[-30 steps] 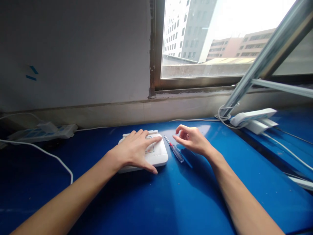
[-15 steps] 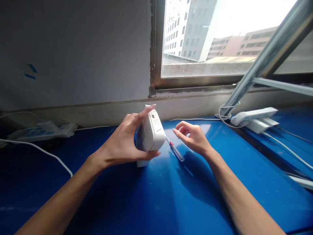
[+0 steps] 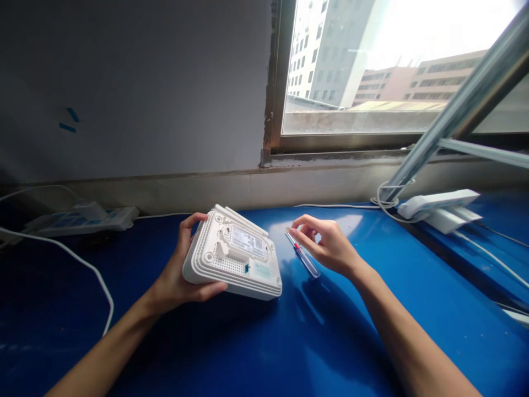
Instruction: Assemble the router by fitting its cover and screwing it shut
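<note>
My left hand (image 3: 176,275) grips a white router (image 3: 235,278) by its left end, thumb below and fingers over the top edge. The router is held tilted above the blue table, its vented underside with a printed label (image 3: 247,242) turned toward me. To its right, my right hand (image 3: 324,242) is closed, thumb and index fingertips pinched together. What they hold, if anything, is too small to make out. Just below the thumb is a screwdriver (image 3: 306,260) with a clear handle and red collar. Its tip points up-left toward the router; I cannot tell whether hidden fingers touch it.
White power strips stand at the back left (image 3: 118,219) and back right (image 3: 442,204). A loose white cable (image 3: 97,270) runs along the left. A metal pole (image 3: 430,140) slants down at the right with cord wound round its foot. Behind are a wall and a window.
My left hand has turned the router from edge-on to show its underside and brought it lower and to the left. My right hand stays near the screwdriver, fingers pinched closer. The view has shifted slightly.
</note>
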`<state>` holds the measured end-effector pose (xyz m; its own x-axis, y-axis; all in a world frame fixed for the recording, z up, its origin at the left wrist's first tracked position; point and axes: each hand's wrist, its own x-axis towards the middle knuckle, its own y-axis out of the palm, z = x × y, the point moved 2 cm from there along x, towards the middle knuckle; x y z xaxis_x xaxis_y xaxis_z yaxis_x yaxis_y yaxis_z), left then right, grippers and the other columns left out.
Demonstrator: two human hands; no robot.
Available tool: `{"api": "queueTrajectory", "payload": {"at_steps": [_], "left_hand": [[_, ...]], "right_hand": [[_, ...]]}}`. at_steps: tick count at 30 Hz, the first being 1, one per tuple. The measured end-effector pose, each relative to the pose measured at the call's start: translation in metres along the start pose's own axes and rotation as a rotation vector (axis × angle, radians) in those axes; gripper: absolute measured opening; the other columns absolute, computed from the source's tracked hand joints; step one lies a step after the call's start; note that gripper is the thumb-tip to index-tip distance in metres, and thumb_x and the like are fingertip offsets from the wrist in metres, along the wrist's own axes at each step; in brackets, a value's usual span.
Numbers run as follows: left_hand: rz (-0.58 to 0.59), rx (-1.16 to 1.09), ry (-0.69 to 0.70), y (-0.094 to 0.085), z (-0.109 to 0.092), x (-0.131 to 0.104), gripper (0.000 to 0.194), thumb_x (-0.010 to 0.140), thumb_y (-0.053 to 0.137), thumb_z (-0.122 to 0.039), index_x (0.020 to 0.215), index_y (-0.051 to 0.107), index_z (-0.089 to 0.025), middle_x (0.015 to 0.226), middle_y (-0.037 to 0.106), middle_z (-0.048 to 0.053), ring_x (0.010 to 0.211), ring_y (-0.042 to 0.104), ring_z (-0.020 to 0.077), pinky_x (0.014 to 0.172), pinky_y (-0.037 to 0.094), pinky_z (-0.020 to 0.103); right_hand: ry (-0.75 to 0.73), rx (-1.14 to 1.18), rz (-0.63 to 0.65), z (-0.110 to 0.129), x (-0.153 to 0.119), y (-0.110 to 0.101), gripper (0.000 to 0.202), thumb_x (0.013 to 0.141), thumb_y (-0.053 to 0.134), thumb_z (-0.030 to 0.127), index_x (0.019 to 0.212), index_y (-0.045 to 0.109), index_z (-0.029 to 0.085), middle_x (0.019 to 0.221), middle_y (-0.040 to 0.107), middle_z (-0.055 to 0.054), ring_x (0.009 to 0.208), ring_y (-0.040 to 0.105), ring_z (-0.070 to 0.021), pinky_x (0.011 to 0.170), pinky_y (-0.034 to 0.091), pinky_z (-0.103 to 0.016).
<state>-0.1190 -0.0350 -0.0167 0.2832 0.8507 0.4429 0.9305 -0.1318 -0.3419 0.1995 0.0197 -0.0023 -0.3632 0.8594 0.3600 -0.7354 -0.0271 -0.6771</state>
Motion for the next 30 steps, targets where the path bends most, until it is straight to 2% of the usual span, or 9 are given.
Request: {"api": "queueTrajectory", "payload": {"at_steps": [3, 6, 8, 12, 14, 16, 20, 25, 30], "left_hand": [[-0.018, -0.059, -0.101, 0.001, 0.011, -0.008, 0.097, 0.069, 0.092, -0.032, 0.142, 0.028, -0.033, 0.138, 0.057, 0.013, 0.128, 0.064, 0.0361, 0.107, 0.054, 0.052], [-0.041, -0.094, -0.173, 0.003, 0.017, -0.011, 0.099, 0.066, 0.095, -0.032, 0.142, 0.032, -0.033, 0.142, 0.057, 0.012, 0.132, 0.062, 0.0358, 0.11, 0.053, 0.05], [-0.029, -0.104, -0.226, 0.004, 0.02, -0.012, 0.102, 0.065, 0.097, -0.032, 0.146, 0.036, -0.034, 0.147, 0.056, 0.012, 0.134, 0.061, 0.0359, 0.11, 0.054, 0.048], [0.079, -0.101, -0.332, 0.004, 0.024, -0.014, 0.102, 0.068, 0.096, -0.033, 0.152, 0.038, -0.035, 0.151, 0.058, 0.011, 0.134, 0.063, 0.0359, 0.107, 0.057, 0.048], [0.102, -0.02, -0.315, 0.002, 0.024, -0.014, 0.103, 0.07, 0.095, -0.034, 0.154, 0.036, -0.036, 0.154, 0.056, 0.01, 0.136, 0.062, 0.0354, 0.111, 0.055, 0.05], [0.1, 0.173, -0.264, 0.0, 0.022, -0.013, 0.106, 0.068, 0.096, -0.038, 0.155, 0.036, -0.036, 0.157, 0.053, 0.011, 0.139, 0.058, 0.0372, 0.117, 0.048, 0.055], [0.127, 0.525, -0.246, 0.0, 0.017, -0.011, 0.11, 0.064, 0.095, -0.049, 0.157, 0.038, -0.035, 0.158, 0.051, 0.012, 0.144, 0.051, 0.0418, 0.119, 0.042, 0.062], [0.152, 0.591, -0.263, 0.003, 0.014, -0.011, 0.109, 0.068, 0.093, -0.056, 0.159, 0.035, -0.036, 0.158, 0.051, 0.01, 0.143, 0.052, 0.0404, 0.117, 0.046, 0.059], [0.168, 0.608, -0.242, 0.002, 0.015, -0.011, 0.11, 0.069, 0.091, -0.059, 0.16, 0.033, -0.038, 0.162, 0.049, 0.009, 0.146, 0.05, 0.0397, 0.119, 0.045, 0.057]], "right_hand": [[0.034, -0.111, 0.02, -0.012, 0.001, -0.001, 0.03, 0.1, 0.059, 0.049, 0.09, 0.068, 0.022, 0.079, 0.07, -0.003, 0.067, 0.059, -0.0161, 0.064, 0.048, -0.03], [0.06, -0.19, 0.066, -0.024, 0.0, -0.003, 0.027, 0.094, 0.065, 0.048, 0.088, 0.067, 0.022, 0.088, 0.07, -0.005, 0.073, 0.061, -0.018, 0.065, 0.048, -0.031], [0.085, -0.18, 0.128, -0.03, -0.002, -0.003, 0.029, 0.088, 0.072, 0.05, 0.092, 0.067, 0.022, 0.086, 0.07, -0.004, 0.069, 0.06, -0.0173, 0.062, 0.047, -0.031], [0.144, -0.176, 0.221, -0.033, -0.004, 0.0, 0.028, 0.079, 0.079, 0.046, 0.09, 0.07, 0.022, 0.079, 0.069, -0.002, 0.069, 0.06, -0.0187, 0.062, 0.046, -0.03], [0.167, -0.182, 0.223, -0.034, -0.004, 0.0, 0.019, 0.079, 0.077, 0.039, 0.081, 0.071, 0.022, 0.073, 0.068, -0.002, 0.068, 0.06, -0.0193, 0.061, 0.045, -0.03], [0.202, -0.18, 0.218, -0.035, -0.004, -0.001, 0.011, 0.078, 0.074, 0.032, 0.073, 0.071, 0.021, 0.066, 0.067, -0.002, 0.062, 0.059, -0.0185, 0.057, 0.042, -0.03], [0.28, -0.154, 0.154, -0.043, -0.002, -0.008, 0.009, 0.072, 0.072, 0.024, 0.064, 0.069, 0.021, 0.06, 0.067, -0.002, 0.056, 0.058, -0.0177, 0.052, 0.041, -0.029], [0.33, 0.013, 0.048, -0.051, 0.001, -0.015, 0.015, 0.078, 0.072, 0.036, 0.077, 0.07, 0.021, 0.075, 0.073, -0.004, 0.065, 0.07, -0.0213, 0.059, 0.052, -0.031], [0.35, 0.252, 0.043, -0.054, 0.001, -0.012, 0.033, 0.083, 0.072, 0.053, 0.091, 0.066, 0.021, 0.084, 0.072, -0.004, 0.065, 0.074, -0.0216, 0.06, 0.059, -0.034]]}}
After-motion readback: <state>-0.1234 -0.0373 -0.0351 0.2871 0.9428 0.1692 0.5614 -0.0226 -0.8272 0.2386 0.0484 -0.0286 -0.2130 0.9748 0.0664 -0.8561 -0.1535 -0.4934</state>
